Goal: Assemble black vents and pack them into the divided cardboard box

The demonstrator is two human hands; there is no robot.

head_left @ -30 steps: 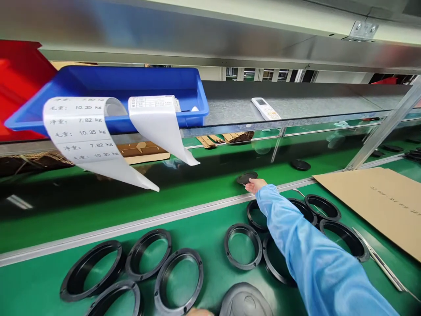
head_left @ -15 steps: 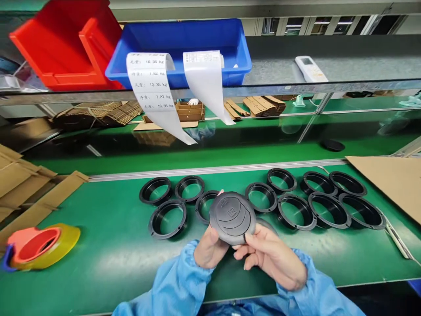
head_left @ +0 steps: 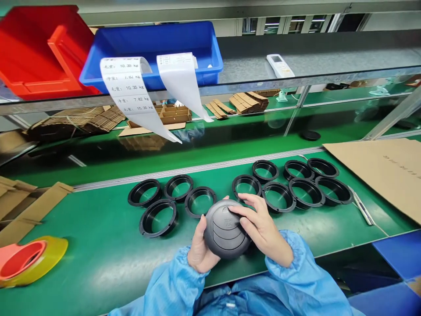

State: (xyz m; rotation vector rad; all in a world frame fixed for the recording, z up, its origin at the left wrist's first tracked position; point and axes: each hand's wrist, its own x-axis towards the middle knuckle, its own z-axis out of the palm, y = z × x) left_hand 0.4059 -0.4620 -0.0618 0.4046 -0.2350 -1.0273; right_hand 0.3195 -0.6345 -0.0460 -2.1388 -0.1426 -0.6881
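A round black air vent [head_left: 226, 230] with curved slats and a small raised mark on its face is held over the bench's near side. My left hand [head_left: 202, 250] grips it at the left edge, thumb on the rim; the other fingers are mostly hidden beneath. My right hand [head_left: 261, 228] has its fingers apart, with a fingertip resting on the vent's upper face near the small ribbed patch. Behind the hands stand open black rings, one group at the left [head_left: 158, 219] and another at the right [head_left: 279, 197].
A tape dispenser [head_left: 33, 261] and cardboard dividers [head_left: 33, 210] lie at left. Flat cardboard [head_left: 378, 171] and a white-handled tool [head_left: 362, 208] are at right. The shelf above carries a red bin [head_left: 29, 48], a blue bin [head_left: 151, 39] with hanging paper labels [head_left: 182, 77], and a remote control [head_left: 279, 66].
My right hand has gone from the vent's lower right edge to its upper face. The left hand keeps its hold. The view has shifted right, so the bench things appear further left.
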